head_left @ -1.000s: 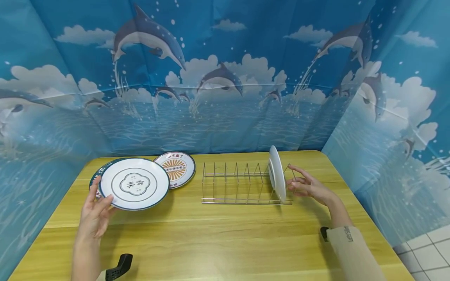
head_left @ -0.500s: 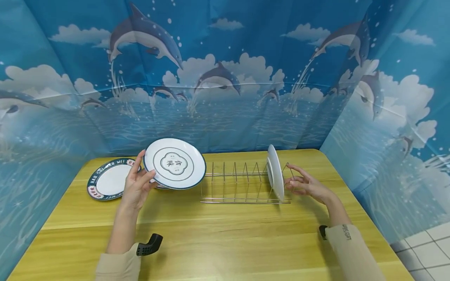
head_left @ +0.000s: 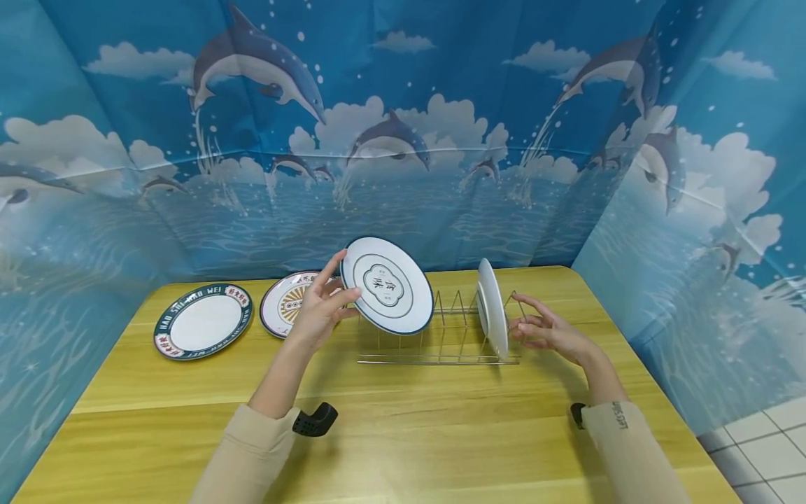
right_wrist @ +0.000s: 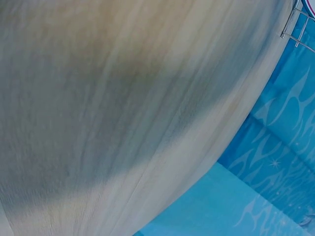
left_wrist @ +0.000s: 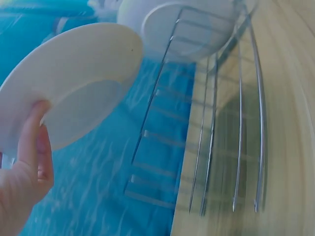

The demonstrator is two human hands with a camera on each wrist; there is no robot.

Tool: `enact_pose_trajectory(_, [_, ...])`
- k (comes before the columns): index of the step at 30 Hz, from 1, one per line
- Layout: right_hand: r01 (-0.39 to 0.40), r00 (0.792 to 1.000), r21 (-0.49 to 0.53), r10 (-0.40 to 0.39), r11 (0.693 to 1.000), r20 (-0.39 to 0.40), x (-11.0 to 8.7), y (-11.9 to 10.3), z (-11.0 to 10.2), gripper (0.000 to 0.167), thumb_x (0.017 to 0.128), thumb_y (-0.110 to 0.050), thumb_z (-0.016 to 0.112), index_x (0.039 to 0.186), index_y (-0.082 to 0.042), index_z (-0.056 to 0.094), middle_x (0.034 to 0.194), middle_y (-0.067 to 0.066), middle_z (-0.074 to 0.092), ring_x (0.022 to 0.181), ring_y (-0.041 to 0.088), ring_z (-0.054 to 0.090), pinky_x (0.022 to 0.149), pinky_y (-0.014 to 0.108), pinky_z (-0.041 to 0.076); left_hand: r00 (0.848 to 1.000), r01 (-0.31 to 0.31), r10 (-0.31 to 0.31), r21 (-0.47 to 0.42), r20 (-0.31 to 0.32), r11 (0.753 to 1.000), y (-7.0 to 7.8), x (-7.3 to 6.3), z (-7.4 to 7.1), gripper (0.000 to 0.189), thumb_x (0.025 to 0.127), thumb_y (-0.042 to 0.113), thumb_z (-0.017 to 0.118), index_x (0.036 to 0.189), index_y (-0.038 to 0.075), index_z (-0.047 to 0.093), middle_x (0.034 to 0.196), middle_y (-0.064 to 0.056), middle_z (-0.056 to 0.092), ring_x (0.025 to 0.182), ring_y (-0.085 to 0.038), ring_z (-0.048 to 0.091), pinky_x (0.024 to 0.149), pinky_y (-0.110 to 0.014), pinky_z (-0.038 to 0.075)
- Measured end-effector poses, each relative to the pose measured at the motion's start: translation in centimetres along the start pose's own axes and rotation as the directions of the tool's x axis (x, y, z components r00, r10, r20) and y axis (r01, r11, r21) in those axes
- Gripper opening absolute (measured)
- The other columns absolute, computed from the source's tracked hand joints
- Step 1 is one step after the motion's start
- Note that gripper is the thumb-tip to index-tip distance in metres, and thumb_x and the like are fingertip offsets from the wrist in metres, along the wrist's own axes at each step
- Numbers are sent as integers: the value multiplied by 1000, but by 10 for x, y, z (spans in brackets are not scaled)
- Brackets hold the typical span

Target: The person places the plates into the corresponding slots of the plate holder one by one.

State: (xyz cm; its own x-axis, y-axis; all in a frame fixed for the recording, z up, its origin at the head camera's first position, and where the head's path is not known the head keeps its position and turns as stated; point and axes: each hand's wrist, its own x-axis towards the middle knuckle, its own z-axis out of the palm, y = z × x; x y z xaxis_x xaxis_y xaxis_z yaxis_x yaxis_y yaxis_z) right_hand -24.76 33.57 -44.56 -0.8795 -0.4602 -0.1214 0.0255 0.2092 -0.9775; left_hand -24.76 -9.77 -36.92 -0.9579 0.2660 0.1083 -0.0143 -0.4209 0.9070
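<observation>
My left hand (head_left: 317, 311) pinches the left rim of a white plate (head_left: 403, 294) with a dark blue edge and printed characters at its centre. Tilted, the plate overlaps the left part of a wire dish rack (head_left: 441, 360) in the head view. Its pale underside (left_wrist: 83, 54) faces the left wrist view, beside the rack's wires. Another white plate (head_left: 494, 308) stands on edge in the rack's right end. Right beside it, my right hand (head_left: 550, 334) grips the rack's end wire. The right wrist view leaves this hand out, showing only a rack corner (right_wrist: 290, 37).
On the wooden table (head_left: 403, 434), a green-rimmed plate (head_left: 201, 325) lies at the far left. A plate with an orange sunburst (head_left: 277, 304) lies between it and the rack, partly behind my left hand. A blue dolphin curtain (head_left: 403, 210) hangs along the back edge.
My left hand has carried the blue-edged plate rightward from above the green-rimmed plate to the rack, tilting it more upright. My right hand stays at the rack's end.
</observation>
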Motion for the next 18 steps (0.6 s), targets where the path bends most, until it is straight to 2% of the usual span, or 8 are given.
enact_pose_trajectory(4, [3,1000,6,-3,1000,4,0,0,0,65,97,-11,45,148,-17,5,114,7,56,106,28,57,93,46,46,999,20,-20,14,35,1000,-5,12,18,67,85,-7,56,141,25,35,104,-10,46,82,-16,61,73,-35,57])
enact_pose_trajectory(9, [4,1000,14,-5,1000,11,0,-1,0,65,97,-11,45,148,-16,5,112,2,57,105,26,57,92,41,48,996,42,-45,34,80,999,-14,23,39,66,84,-5,59,139,27,38,105,-11,46,82,-19,62,76,-42,55])
enact_pose_trajectory(15, [4,1000,19,-4,1000,8,-1,-1,1,65,96,-11,45,148,-17,6,111,3,58,104,26,58,92,40,48,991,58,-71,112,111,992,-23,33,60,65,84,0,63,138,28,40,107,-14,48,83,-20,63,82,-52,50])
enact_pose_trajectory(18, [5,1000,22,-5,1000,4,-1,-1,1,65,96,-10,45,148,-16,6,111,4,57,103,25,58,90,37,49,989,72,-91,155,118,985,-26,37,70,67,82,2,66,138,28,40,109,-17,46,83,-21,62,79,-49,53])
